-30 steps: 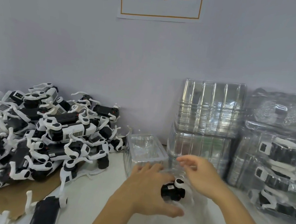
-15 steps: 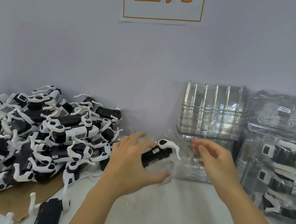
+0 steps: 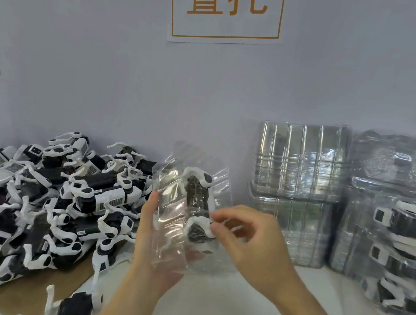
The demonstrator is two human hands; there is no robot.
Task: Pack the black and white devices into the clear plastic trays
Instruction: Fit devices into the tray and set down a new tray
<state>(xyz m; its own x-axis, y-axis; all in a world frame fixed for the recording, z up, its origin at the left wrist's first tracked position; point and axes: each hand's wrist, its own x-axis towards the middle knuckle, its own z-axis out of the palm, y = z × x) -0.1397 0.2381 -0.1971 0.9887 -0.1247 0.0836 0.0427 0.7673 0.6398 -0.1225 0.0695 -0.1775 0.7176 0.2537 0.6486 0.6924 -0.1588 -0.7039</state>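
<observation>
I hold a clear plastic tray upright above the table, in the middle of the view. My left hand grips it from behind and below, seen partly through the plastic. A black and white device sits inside the tray, standing on end. My right hand pinches the tray's right side at the device's white lower part. Both hands are off the table.
A big heap of loose black and white devices lies on cardboard at the left. Stacks of empty clear trays stand against the wall at the right, with packed trays beside them. One more device lies near the front edge.
The tray with the device has been lifted from the table and turned upright. My right hand moved from the tray's right edge onto its front. The view has tilted up slightly.
</observation>
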